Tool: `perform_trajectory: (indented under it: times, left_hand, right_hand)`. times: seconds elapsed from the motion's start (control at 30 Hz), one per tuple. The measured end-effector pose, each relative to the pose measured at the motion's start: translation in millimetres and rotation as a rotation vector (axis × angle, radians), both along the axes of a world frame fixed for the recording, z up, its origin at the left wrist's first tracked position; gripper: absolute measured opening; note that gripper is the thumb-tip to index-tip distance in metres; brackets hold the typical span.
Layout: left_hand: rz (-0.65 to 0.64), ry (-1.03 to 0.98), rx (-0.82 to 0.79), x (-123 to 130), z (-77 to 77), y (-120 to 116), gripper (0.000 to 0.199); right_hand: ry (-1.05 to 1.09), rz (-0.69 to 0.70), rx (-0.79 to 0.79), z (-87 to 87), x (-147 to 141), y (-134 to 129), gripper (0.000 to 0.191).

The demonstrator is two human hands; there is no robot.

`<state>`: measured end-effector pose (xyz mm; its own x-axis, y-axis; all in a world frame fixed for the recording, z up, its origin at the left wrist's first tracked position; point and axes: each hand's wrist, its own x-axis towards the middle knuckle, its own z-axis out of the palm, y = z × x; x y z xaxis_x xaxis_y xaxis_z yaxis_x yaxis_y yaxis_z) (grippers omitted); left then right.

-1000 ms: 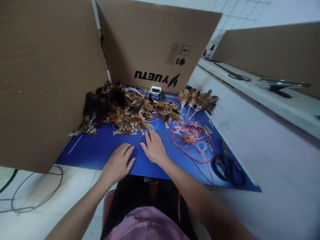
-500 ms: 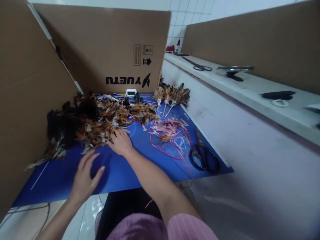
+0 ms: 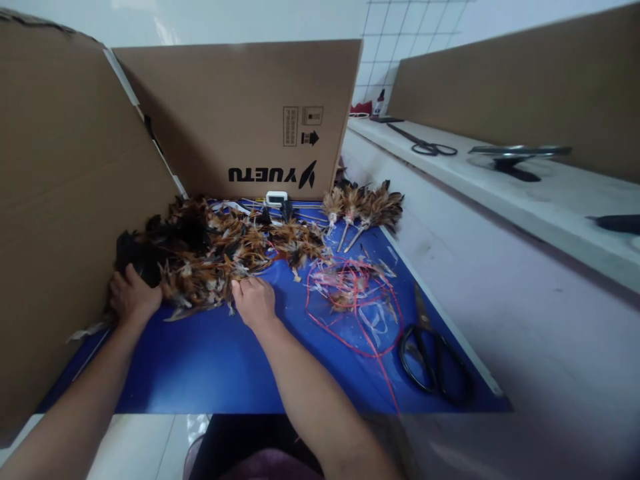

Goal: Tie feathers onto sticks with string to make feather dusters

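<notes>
Loosely heaped, the feathers [image 3: 225, 257] lay brown, rust and black across the blue surface's [image 3: 200, 373] left and back. The left hand [image 3: 134, 297] half curved against their dark end, the right hand [image 3: 254, 301] curled narrowly at their near edge; whether either gripped any, I couldn't tell.

Soft, ragged feathers [image 3: 240, 250] over a smooth, slightly glossy blue tabletop [image 3: 200, 373].
The tall panels [image 3: 235, 113] are matt brown cardboard with flat black print; the red string [image 3: 355, 293] looks like smooth plastic. The near scissors [image 3: 425, 325] pair dull metal blades with shiny black handles. The thin sticks [image 3: 353, 241] look like bare wood, the small white case [image 3: 277, 197] like smooth plastic.
</notes>
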<state>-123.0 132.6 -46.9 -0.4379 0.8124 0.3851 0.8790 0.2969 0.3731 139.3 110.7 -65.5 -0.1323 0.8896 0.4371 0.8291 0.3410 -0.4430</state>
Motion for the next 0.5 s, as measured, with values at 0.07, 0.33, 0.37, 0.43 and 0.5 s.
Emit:
perform_trajectory:
  times: [0.07, 0.33, 0.37, 0.43, 0.5]
  left_hand:
    - [0.012, -0.018, -0.065, -2, -2.1, 0, 0.093]
    - [-0.144, 0.128, -0.277, 18, 7.7, 3, 0.070]
    - [-0.171, 0.112, -0.285, 18, 9.3, 4, 0.069]
    - [-0.182, 0.069, -0.269, 17, 13.1, 6, 0.065]
    - [-0.132, 0.055, -0.189, 19, 17.8, 6, 0.059]
  right_hand:
    - [0.000, 0.025, 0.008, -1.2, -2, 2, 0.040]
    - [0.028, 0.026, 0.039, -0.6, -3, 1, 0.042]
    - [0.037, 0.023, 0.051, 0.4, -1, 2, 0.041]
    - [0.066, 0.012, 0.076, 2.7, 2, 2, 0.039]
    - [0.125, -0.016, 0.102, 4.7, 7, 4, 0.037]
